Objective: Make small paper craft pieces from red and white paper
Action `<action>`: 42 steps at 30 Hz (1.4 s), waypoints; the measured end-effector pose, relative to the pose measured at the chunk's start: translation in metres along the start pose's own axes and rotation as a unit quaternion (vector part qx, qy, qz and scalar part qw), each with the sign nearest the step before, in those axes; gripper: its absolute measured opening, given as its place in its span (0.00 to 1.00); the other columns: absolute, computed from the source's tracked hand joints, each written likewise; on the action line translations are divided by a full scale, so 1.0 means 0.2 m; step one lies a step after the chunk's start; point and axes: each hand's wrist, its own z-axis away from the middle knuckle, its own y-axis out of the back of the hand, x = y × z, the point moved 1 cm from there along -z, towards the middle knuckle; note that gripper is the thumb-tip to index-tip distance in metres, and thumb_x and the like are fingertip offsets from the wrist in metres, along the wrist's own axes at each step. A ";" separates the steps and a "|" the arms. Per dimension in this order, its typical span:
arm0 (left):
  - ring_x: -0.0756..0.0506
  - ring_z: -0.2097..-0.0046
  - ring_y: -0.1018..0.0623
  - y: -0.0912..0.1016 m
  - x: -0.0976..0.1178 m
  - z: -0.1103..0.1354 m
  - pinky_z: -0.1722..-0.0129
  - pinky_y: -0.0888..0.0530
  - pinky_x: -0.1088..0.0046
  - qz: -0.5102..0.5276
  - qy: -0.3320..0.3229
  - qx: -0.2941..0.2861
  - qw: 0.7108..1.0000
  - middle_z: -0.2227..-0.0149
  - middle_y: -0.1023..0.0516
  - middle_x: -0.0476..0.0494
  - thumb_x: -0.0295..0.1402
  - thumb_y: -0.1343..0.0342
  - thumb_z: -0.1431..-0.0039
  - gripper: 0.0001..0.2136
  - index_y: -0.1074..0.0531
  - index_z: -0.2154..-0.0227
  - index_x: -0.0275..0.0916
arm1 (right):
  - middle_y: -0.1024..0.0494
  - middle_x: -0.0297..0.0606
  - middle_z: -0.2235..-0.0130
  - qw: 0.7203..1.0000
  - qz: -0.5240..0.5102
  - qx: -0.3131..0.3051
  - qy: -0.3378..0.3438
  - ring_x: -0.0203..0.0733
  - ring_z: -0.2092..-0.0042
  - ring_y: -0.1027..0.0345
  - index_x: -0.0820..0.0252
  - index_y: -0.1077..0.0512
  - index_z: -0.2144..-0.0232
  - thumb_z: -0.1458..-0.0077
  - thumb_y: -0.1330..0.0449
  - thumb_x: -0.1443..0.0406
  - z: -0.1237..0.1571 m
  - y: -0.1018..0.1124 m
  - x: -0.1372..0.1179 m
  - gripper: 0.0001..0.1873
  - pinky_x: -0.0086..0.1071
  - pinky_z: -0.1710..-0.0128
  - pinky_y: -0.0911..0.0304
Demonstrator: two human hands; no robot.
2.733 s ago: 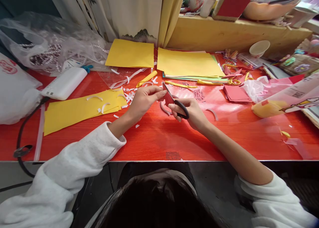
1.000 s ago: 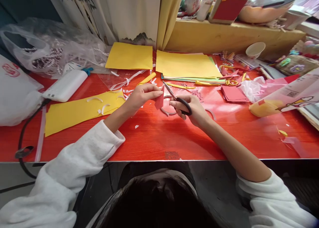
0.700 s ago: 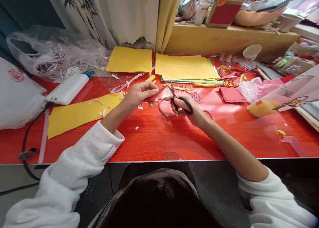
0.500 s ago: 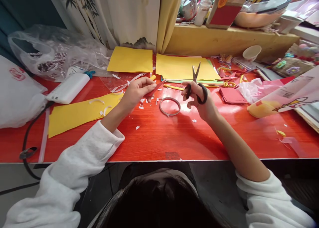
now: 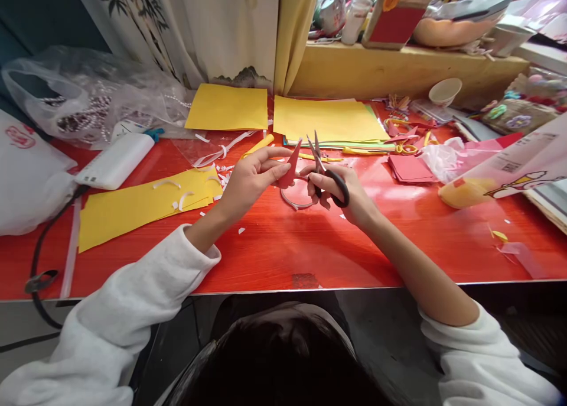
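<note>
Between the thumb and fingers of my left hand (image 5: 258, 178) is a folded piece of red paper (image 5: 292, 165), its pointed end up. My right hand (image 5: 349, 194) grips black-handled scissors (image 5: 319, 158); the blades point up and stand slightly apart, just right of the paper. Below the hands, a thin coiled ring (image 5: 296, 204) lies on the red table (image 5: 283, 258), partly hidden by my right fingers. A yellow stick-like item (image 5: 259, 146) lies behind my left hand.
Yellow paper sheets (image 5: 328, 119) are stacked at the back, with more yellow strips (image 5: 133, 208) at left. Red paper squares (image 5: 410, 168) lie at right, near a clear plastic bag (image 5: 496, 169). A white power bank (image 5: 115, 161) with a black cable sits left. White scraps are scattered about.
My right hand has moved left with the scissors, close to the red paper. My left hand has moved slightly lower, and the paper now points more upright.
</note>
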 end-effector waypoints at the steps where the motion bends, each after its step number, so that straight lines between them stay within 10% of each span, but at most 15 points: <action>1: 0.50 0.70 0.23 -0.01 0.00 0.01 0.66 0.26 0.73 0.000 -0.001 0.013 1.000 0.71 0.22 0.48 0.35 0.40 0.46 0.11 0.26 0.60 0.37 | 0.32 0.32 0.77 1.000 -0.003 -0.008 -0.003 0.30 0.78 0.40 0.63 0.27 0.67 0.50 0.38 0.52 0.00 -0.01 0.00 0.18 0.25 0.83 0.49; 42: 0.50 0.69 0.25 -0.06 -0.02 0.04 0.69 0.26 0.73 0.018 0.037 -0.020 0.999 0.72 0.26 0.48 0.36 0.41 0.46 0.07 0.28 0.70 0.36 | 0.36 0.27 0.84 1.000 -0.021 0.004 0.011 0.28 0.82 0.45 0.62 0.28 0.74 0.54 0.35 0.51 0.01 -0.03 0.04 0.18 0.26 0.83 0.51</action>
